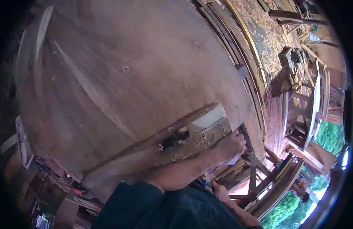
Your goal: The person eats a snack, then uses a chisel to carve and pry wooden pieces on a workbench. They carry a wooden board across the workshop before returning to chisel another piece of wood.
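Note:
My left hand [230, 147] is at the right end of a thick wooden piece [212, 131] dusted with shavings. Its fingers are curled, and what they close on is hidden. That piece has a pale end and a dark hollow in its middle, and it lies along the near edge of a broad brown wooden panel [157, 72]. Lower down, near my dark shirt, is my right hand [219, 191], beside a small blue item [206, 183]. Its fingers are partly hidden, so their grip cannot be made out.
Long boards [243, 57] run along the panel's far right side, beside ground covered in wood shavings [260, 32]. Stacked timber [279, 187] and wooden frames stand at right. Another person [300, 189] is at the far right. Scrap wood [83, 202] lies at lower left.

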Demonstrator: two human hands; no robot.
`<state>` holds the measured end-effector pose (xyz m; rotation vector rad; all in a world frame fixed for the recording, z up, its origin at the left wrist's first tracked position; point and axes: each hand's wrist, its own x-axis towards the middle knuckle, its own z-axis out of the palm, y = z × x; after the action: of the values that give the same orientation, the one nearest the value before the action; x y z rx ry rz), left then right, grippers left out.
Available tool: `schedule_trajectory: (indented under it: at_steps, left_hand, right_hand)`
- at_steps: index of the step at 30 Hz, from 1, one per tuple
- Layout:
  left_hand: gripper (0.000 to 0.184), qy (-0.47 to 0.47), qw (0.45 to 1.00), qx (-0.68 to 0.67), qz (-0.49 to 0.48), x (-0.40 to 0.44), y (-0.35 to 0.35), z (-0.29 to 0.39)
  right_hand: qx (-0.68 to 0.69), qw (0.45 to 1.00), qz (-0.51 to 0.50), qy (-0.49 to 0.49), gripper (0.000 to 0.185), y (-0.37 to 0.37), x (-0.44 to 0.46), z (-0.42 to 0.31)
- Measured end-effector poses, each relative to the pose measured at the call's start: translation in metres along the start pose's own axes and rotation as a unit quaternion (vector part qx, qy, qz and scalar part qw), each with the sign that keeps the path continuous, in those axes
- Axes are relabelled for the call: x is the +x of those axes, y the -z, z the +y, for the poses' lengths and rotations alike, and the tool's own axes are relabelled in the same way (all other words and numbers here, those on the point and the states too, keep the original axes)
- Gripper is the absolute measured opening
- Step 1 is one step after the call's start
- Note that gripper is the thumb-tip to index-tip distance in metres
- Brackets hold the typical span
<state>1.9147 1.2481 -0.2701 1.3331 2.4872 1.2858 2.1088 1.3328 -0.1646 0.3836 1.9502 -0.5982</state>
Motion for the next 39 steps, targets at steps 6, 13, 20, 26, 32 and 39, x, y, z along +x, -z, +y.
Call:
schedule_trajectory:
  at_steps: [6, 13, 20, 26, 32, 39]
  left_hand:
    - [0.012, 0.062, 0.994, -0.092, -0.008, 0.003, 0.003, 0.002]
    - [0.012, 0.033, 0.999, -0.035, 0.017, 0.000, 0.002, 0.002]
    - [0.027, -0.011, 0.997, 0.066, -0.025, -0.010, -0.008, 0.003]
    - [0.040, 0.178, 0.966, -0.012, 0.188, -0.123, 0.116, 0.011]
    - [0.033, 0.471, 0.859, 0.049, 0.192, -0.253, 0.195, 0.021]
    - [0.036, 0.412, 0.895, 0.062, 0.160, -0.233, 0.181, -0.013]
  right_hand:
    - [0.020, 0.992, -0.061, -0.112, 0.045, 0.018, -0.019, -0.031]
    - [-0.066, 0.994, -0.032, -0.078, 0.035, 0.023, -0.030, -0.050]
    - [0.000, 0.994, 0.103, 0.041, 0.032, -0.045, 0.020, 0.021]
    - [0.034, 0.989, 0.105, 0.098, 0.029, -0.077, 0.009, 0.030]
    - [-0.023, 0.967, 0.150, 0.202, 0.028, -0.109, 0.019, 0.024]
    - [-0.025, 0.986, 0.113, 0.120, 0.030, -0.110, -0.001, 0.006]
